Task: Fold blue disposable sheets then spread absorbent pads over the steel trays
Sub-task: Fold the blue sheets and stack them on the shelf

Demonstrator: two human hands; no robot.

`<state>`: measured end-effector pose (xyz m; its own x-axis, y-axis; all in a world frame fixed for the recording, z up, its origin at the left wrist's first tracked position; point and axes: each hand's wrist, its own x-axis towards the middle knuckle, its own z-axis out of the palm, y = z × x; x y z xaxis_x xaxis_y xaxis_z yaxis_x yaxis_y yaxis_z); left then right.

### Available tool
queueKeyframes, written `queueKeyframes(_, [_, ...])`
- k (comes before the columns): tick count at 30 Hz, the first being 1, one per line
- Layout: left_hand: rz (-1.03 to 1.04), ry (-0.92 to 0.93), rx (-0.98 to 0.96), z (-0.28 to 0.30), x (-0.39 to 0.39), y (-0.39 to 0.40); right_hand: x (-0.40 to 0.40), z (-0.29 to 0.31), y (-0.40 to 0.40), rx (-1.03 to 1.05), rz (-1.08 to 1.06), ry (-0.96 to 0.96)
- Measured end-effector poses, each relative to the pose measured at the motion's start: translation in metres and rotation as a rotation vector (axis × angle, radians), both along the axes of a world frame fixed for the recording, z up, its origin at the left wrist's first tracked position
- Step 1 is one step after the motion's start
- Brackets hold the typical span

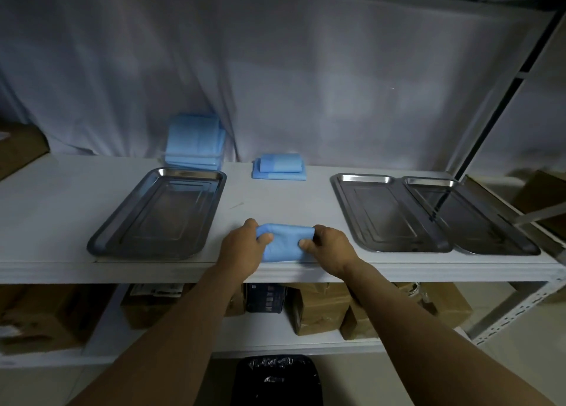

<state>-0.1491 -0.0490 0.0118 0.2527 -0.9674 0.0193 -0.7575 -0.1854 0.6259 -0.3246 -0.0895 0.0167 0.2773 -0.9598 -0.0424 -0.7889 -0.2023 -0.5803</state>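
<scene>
**Clerk:** Item one, the grip?

**Checker:** Two bare hands, both holding. Left hand (pixel 245 246) pinches the left end of a small folded blue sheet (pixel 283 243), thumb on top, fingers curled round its far edge. Right hand (pixel 327 246) pinches the right end the same way. The sheet sits between them at the front edge of the shelf (pixel 275 203), which serves as the tabletop, between the trays.

**Clerk:** Condition of the sheet?

**Checker:** Already a compact bundle, several layers thick by the look of it. I judge the folding step is in hand and near its end for this piece.

**Clerk:** Moving outward?

**Checker:** Left tray (pixel 159 212), steel, bare, just beside the left hand. Two more steel trays to the right: near right tray (pixel 389 212) and far right tray (pixel 471 215), edges touching or overlapping, both bare. At the back, centre, a small pile of folded sheets (pixel 278 166). Back left, behind the left tray, a taller stack of pads (pixel 194 142) against the white cloth (pixel 306 68).

**Clerk:** Below?

**Checker:** Brown boxes (pixel 318 307) on the lower shelf, a black bag (pixel 278 381) on the floor.

**Clerk:** Next move?

**Checker:** Likely press the last crease flat and carry the bundle back to the small pile, keeping both ends pinched so it doesn't spring open. No pad lies on any tray yet, so that whole step remains.
</scene>
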Motion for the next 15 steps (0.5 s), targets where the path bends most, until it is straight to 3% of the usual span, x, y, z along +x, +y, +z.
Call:
queueKeyframes(8, [0.188, 0.052, 0.098, -0.009, -0.007, -0.032, 0.03, -0.015, -0.034, 0.088, -0.223, 0.086])
queueKeyframes(15, [0.101, -0.479, 0.101, -0.027, -0.006, -0.031, 0.036, -0.005, -0.045, 0.273, -0.236, 0.183])
